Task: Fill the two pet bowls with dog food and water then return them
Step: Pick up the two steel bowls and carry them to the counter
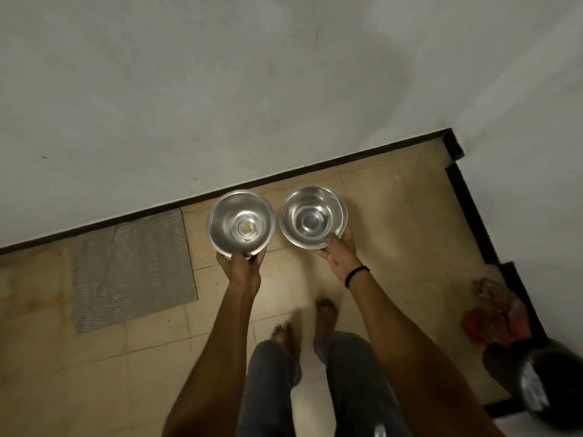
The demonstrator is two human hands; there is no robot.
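Two round steel pet bowls are held side by side above the tiled floor, near the wall. My left hand [240, 267] grips the near rim of the left bowl [241, 221], which has a small patch of brownish residue at its bottom. My right hand [339, 255], with a black band on the wrist, grips the near rim of the right bowl [313, 217]; its inside looks shiny, and I cannot tell whether it holds water. Both arms reach forward over my legs and bare feet.
A grey ribbed mat [132, 269] lies on the floor at the left, against the black skirting [284, 175] of the white wall. At the right stand a reddish crumpled bag [495, 313] and a dark round object [549, 386] by a wall corner.
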